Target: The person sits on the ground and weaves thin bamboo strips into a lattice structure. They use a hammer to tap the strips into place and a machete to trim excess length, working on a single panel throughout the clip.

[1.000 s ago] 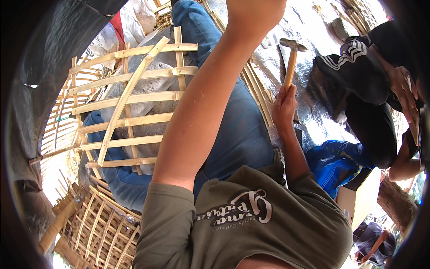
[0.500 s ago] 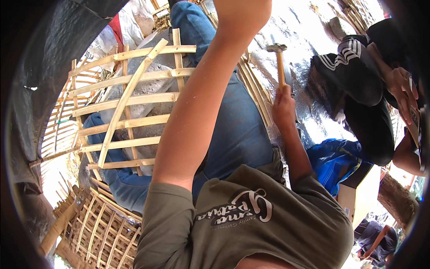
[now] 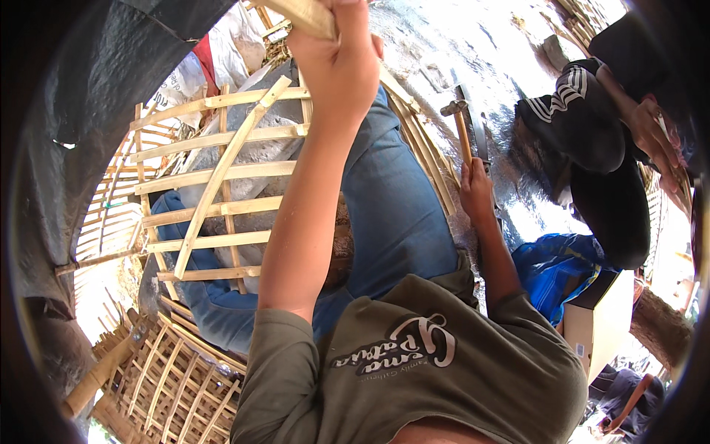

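My left hand (image 3: 342,74) is raised at the top of the view, its fingers wrapped round a pale bamboo strip (image 3: 305,15) whose far end runs out of the picture. Lower on the right, my right hand (image 3: 475,185) grips the wooden handle of a hammer (image 3: 464,135), head pointing up and away from me. Beside my raised forearm, a bamboo lattice panel (image 3: 211,175) of several crossing strips rests over my bent legs (image 3: 399,192). One strip (image 3: 228,181) lies slantwise over its slats. My forearm hides the panel's right edge.
A long dark blade (image 3: 481,137) lies just past the hammer. Long bamboo strips (image 3: 429,159) lie beside my thigh. On the right are a blue bag (image 3: 551,259), a cardboard box (image 3: 600,325) and a seated person in black trousers (image 3: 610,192). Woven bamboo (image 3: 166,377) stands lower left.
My left hand has come down and left into fuller view, showing the bamboo strip in its grip. The hammer in my right hand has dropped slightly and tilted. The view has shifted a little.
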A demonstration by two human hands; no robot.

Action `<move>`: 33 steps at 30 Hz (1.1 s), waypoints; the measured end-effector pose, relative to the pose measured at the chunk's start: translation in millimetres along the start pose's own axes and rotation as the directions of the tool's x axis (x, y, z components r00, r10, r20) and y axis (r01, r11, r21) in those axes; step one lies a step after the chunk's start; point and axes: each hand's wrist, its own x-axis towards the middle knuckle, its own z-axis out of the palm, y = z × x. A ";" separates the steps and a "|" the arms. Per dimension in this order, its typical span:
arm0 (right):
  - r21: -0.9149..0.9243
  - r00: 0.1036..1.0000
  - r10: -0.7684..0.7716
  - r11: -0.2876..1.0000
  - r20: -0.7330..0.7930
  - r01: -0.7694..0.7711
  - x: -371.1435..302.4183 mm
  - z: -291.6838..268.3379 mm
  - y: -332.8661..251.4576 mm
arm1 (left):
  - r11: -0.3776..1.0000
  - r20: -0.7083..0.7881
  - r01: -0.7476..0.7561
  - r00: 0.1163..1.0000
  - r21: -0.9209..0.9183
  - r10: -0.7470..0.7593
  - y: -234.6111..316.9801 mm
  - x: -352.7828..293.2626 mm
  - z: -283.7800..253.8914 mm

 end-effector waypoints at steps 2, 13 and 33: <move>-0.015 1.000 -0.008 1.000 0.010 0.009 3.4 0.5 -1.1 | 0.996 0.106 -0.071 0.992 0.057 0.065 10.0 -6.9 -13.9; -0.002 0.991 0.091 0.996 0.094 -0.092 -0.5 8.6 13.8 | 0.711 0.068 0.004 0.995 0.703 -0.073 88.3 -101.5 -66.8; 0.020 0.996 0.078 0.997 0.035 -0.079 -9.5 14.6 51.9 | 0.193 -0.464 0.645 0.696 0.739 -0.549 228.1 -233.8 -258.4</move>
